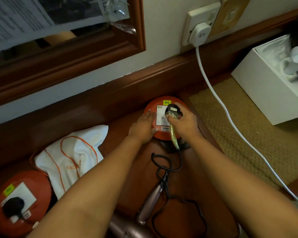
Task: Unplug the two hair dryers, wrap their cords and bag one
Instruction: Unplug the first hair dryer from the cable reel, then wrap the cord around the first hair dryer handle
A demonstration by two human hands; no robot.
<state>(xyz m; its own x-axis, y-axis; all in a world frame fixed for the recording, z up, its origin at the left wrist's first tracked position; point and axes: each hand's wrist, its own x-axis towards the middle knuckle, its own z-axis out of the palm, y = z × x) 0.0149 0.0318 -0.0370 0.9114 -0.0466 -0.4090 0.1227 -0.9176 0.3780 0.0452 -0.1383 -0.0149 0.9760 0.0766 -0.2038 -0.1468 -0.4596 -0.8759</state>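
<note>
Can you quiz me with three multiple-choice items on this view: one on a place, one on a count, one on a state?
1. Where does the left hand rest?
A. on the white bag
B. on the far orange reel
C. on the white box

2. How many orange reels show?
A. one
B. two
C. three

3. What state is the near reel's black plug in?
A. seated in its socket
B. lying loose on the floor
C. held in a hand

Answers: 1 B, the palm lies flat on the reel's top while the right hand grips the far plug. 2 B, one far, one near. 3 A, it sits on the socket plate untouched.
</note>
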